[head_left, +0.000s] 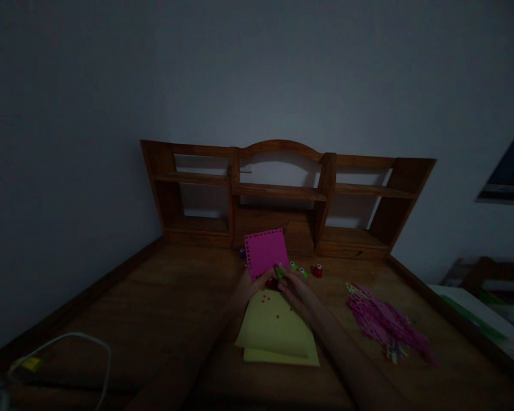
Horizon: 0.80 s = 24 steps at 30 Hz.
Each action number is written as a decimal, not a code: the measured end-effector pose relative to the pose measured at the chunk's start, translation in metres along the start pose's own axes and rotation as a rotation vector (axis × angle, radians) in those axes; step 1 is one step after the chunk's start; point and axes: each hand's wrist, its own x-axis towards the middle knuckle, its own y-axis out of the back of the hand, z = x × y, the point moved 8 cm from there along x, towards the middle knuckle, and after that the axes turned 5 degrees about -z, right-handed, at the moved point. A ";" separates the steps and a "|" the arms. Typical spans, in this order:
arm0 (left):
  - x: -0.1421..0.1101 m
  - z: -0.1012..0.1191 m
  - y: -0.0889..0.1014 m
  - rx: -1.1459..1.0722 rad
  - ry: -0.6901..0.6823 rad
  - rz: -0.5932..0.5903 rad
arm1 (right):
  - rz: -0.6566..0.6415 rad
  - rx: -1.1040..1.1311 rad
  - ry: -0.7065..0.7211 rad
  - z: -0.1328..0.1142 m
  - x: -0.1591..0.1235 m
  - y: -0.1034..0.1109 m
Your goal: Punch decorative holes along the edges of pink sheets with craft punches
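Note:
My left hand [259, 282] pinches the lower edge of a pink paper square [266, 251], held up with its face toward me. Punched holes run along its top and left edges, with some at the bottom left. My right hand [297, 285] grips a small green craft punch [279, 272] at the paper's lower right corner. A dark red object shows between the hands, partly hidden. Beneath them, yellow paper sheets [278, 334] lie on the table with several tiny pink punched pieces [264, 299] scattered on top.
Beyond my right hand stand a red punch [318, 271] and green punches [302, 273]. A purple punch [242, 252] is behind the paper. Pink strips [381, 319] lie heaped at right. A wooden shelf [278, 191] lines the back. A white cable [79, 335] loops at left.

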 end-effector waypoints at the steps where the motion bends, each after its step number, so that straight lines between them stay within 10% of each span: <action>1: 0.000 0.000 0.000 0.015 0.003 -0.005 | -0.001 0.003 -0.003 0.001 0.000 0.001; 24: 0.005 -0.017 0.000 0.108 0.017 -0.084 | 0.010 0.167 -0.078 0.010 0.000 0.002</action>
